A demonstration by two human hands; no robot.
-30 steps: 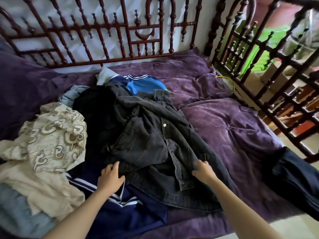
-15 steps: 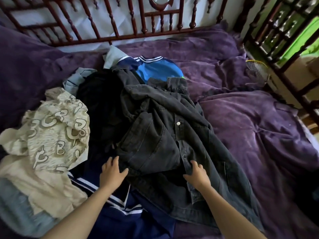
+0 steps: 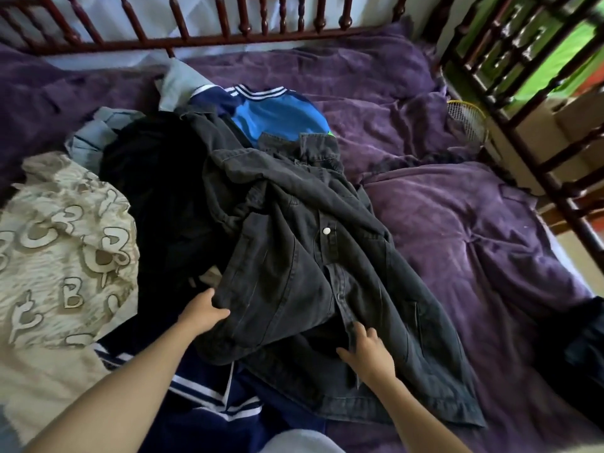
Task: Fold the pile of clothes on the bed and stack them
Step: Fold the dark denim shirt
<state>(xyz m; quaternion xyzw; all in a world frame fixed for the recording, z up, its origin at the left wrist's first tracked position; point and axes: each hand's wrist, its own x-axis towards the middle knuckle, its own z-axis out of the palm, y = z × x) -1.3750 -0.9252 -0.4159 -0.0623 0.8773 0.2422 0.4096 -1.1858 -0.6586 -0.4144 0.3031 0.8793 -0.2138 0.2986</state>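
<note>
Since half a second ago the left hand [image 3: 203, 313] has left the navy striped top [image 3: 202, 398] and closed on the dark denim jacket [image 3: 294, 256], and the right hand [image 3: 369, 353] has slid a little lower along the jacket's front. In the head view, the left hand's thumb lies over the edge of the jacket's left front panel with the fingers curled underneath, clamped on the cloth. The right hand's fingers [image 3: 359, 328] are spread apart on the button strip; whether they pinch it or only press it, I cannot tell. The jacket lies crumpled and half open on top of the pile, on the purple bed [image 3: 474, 240], over a black garment [image 3: 157, 191] and the navy top, with a blue shirt [image 3: 277, 116] behind it and a cream printed top [image 3: 65, 256] to its left. The step in hand looks like the first one: taking the jacket off the pile. Nothing appears folded or stacked yet. The next move probably calls for lifting the jacket clear onto the bare cover to the right and spreading it flat, front panels closed and sleeves untangled, before any fold.
</note>
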